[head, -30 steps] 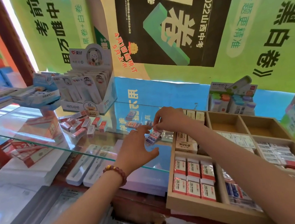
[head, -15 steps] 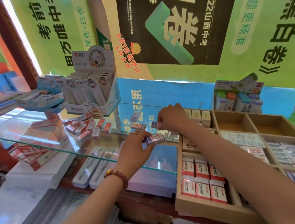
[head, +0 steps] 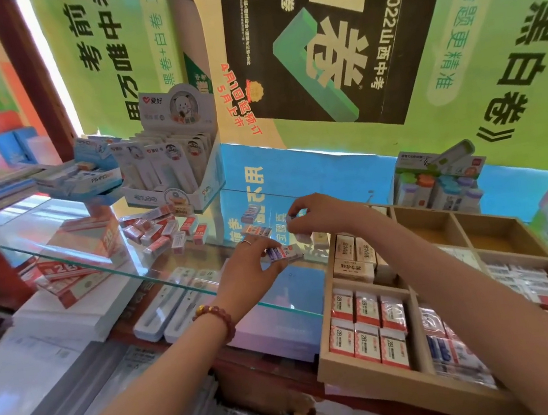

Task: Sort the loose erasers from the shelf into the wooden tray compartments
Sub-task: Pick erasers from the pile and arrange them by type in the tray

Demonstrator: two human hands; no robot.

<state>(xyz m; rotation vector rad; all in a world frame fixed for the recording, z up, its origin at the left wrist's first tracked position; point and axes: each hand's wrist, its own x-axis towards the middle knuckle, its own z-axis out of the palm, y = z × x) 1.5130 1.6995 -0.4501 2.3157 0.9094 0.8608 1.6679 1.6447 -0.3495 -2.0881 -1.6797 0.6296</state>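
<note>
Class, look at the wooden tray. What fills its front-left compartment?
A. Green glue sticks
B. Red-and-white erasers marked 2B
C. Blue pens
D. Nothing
B: the front-left compartment of the wooden tray holds two rows of red-and-white erasers marked 2B.

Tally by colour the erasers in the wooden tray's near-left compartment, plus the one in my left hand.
Red-and-white erasers, in the near-left compartment: 6
Blue, red and white eraser, pinched in the left hand: 1
Total: 7
</note>
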